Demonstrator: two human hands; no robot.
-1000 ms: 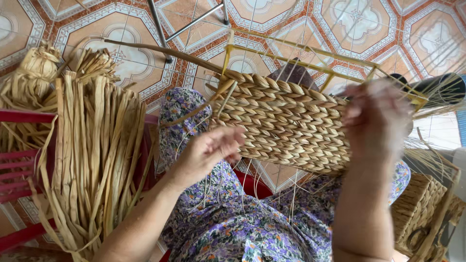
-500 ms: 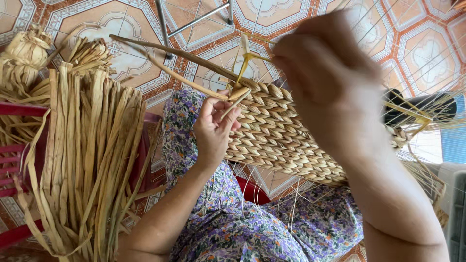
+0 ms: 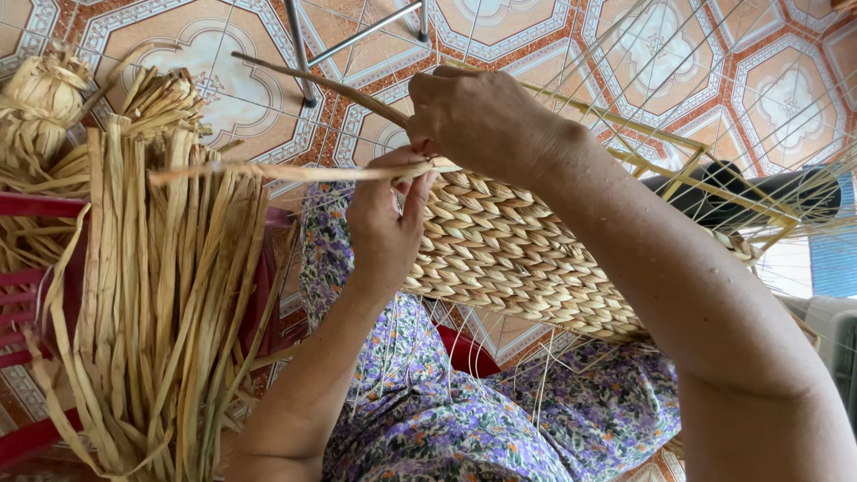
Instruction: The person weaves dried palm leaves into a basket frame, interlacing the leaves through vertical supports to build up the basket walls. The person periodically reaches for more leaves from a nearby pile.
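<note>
A partly woven straw basket (image 3: 527,259) on a thin yellow wire frame (image 3: 687,152) lies across my lap. My left hand (image 3: 384,223) pinches a flat dried strand (image 3: 268,171) against the basket's left edge; the strand runs out to the left. My right hand (image 3: 482,120) reaches over the top of the weave, fingers closed on a darker strand (image 3: 321,85) that slants up and left. Both hands meet at the weave's upper left corner.
A thick bundle of dried straw strips (image 3: 152,303) hangs over a red plastic stool (image 3: 36,268) at the left. Metal chair legs (image 3: 348,36) stand on the patterned tile floor (image 3: 759,62). A black cylinder (image 3: 759,192) lies behind the frame at right. Floral fabric (image 3: 464,419) covers my lap.
My right hand has swung from the basket's right side over to its upper left corner. My left hand rose to the edge and took up a strand. The view moved closer.
</note>
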